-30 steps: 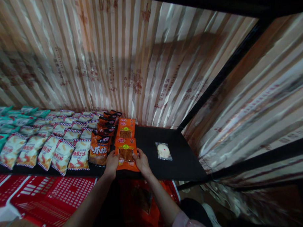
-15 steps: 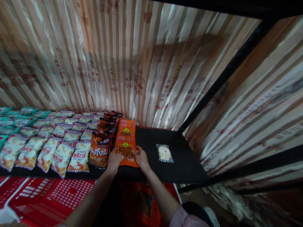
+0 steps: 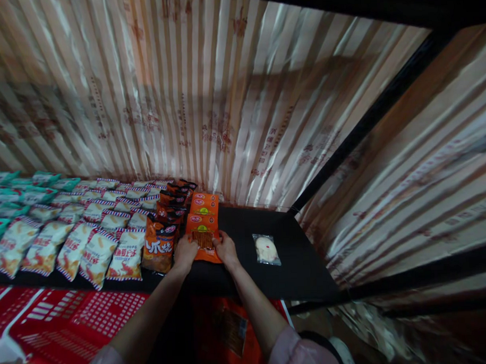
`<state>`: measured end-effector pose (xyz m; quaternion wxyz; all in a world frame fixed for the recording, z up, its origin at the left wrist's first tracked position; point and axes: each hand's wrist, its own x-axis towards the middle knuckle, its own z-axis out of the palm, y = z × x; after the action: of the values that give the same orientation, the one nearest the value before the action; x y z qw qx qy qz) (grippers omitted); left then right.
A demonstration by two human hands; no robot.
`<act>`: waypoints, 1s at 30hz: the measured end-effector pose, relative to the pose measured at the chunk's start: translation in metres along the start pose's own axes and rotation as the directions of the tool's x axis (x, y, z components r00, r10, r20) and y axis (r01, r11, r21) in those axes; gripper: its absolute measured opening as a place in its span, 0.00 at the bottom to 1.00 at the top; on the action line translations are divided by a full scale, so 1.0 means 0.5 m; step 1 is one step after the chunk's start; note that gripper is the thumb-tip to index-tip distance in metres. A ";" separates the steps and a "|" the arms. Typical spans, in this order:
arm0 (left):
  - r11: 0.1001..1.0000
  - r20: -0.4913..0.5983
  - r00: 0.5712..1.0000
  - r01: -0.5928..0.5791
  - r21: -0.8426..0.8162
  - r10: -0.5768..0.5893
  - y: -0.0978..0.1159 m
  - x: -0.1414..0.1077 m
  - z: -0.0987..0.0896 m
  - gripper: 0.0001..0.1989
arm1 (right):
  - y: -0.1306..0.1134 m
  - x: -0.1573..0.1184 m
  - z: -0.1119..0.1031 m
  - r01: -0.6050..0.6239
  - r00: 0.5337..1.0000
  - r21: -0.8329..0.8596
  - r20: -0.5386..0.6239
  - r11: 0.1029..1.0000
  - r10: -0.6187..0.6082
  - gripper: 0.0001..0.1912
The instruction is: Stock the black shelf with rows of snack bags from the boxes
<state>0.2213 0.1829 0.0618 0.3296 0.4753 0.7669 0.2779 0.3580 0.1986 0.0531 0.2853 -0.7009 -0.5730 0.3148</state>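
A column of overlapping orange snack packets lies on the black shelf. My left hand (image 3: 186,252) grips the left edge of the front orange packet (image 3: 205,239), and my right hand (image 3: 226,248) grips its right edge. Just left of my left hand stands an orange and black bag (image 3: 159,247), with more such bags in a row behind it. To the right of my right hand, a clear packet with a round white item (image 3: 266,249) lies flat, touched by neither hand.
White bags with striped edges (image 3: 126,253) fill the shelf (image 3: 246,277) further left, then teal bags (image 3: 36,194). Red baskets (image 3: 72,326) are below the front edge. A dark metal post (image 3: 356,119) slants at the right, before striped sheeting.
Both hands and the front orange packet have moved slightly back, so the packet overlaps more of those behind it. The view has shifted a little.
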 end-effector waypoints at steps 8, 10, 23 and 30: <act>0.994 0.010 0.999 -0.031 0.101 0.030 0.028 0.011 -0.010 0.19 | -0.010 0.020 0.001 0.021 0.999 -0.050 -0.027 0.999 -0.022 0.21; 0.990 0.008 0.999 -0.047 0.130 0.046 0.035 0.013 -0.011 0.19 | -0.009 0.027 0.002 0.032 0.999 -0.067 -0.038 0.997 -0.035 0.21; 0.964 -0.003 0.995 -0.099 0.249 0.102 0.057 0.026 -0.003 0.19 | -0.011 0.067 0.013 0.050 0.996 -0.075 -0.067 0.996 -0.055 0.19; 0.953 -0.019 0.993 -0.104 0.286 0.114 0.065 0.028 -0.003 0.18 | -0.011 0.074 0.014 0.049 0.996 -0.077 -0.074 0.996 -0.055 0.18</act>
<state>0.2334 0.2083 0.0831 0.2283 0.5545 0.7772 0.1909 0.3545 0.2364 0.0487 0.2886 -0.7072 -0.5913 0.2587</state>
